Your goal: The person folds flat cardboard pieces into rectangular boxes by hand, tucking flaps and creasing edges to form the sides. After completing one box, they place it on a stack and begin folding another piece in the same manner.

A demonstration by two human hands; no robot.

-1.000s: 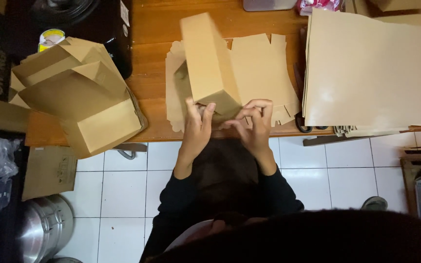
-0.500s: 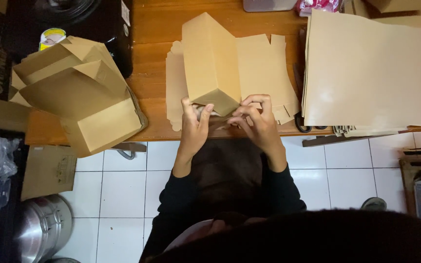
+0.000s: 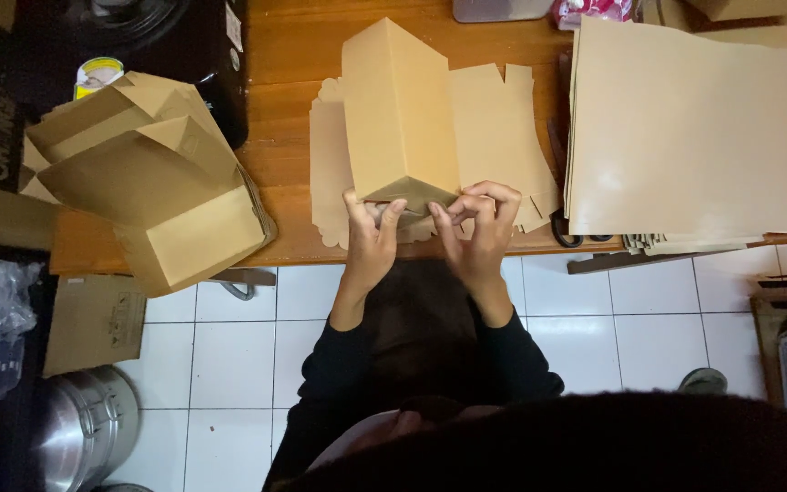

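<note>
A tall brown cardboard box (image 3: 398,109) lies on the wooden table (image 3: 289,64), its near end facing me. My left hand (image 3: 371,239) grips the near end's left side, fingers on the end flaps. My right hand (image 3: 477,228) holds the right side, its fingers curled over the same flaps. Under the box lies a small pile of flat die-cut box blanks (image 3: 498,128).
A heap of folded brown boxes (image 3: 152,178) sits at the table's left edge. A big stack of flat sheets (image 3: 703,128) fills the right side. Scissors (image 3: 560,228) lie beside that stack. A metal pot (image 3: 84,437) and a flat carton (image 3: 93,323) rest on the tiled floor.
The box has swung from tilted to nearly straight on the table. Both hands have shifted along its near end, pressing the end flaps inward.
</note>
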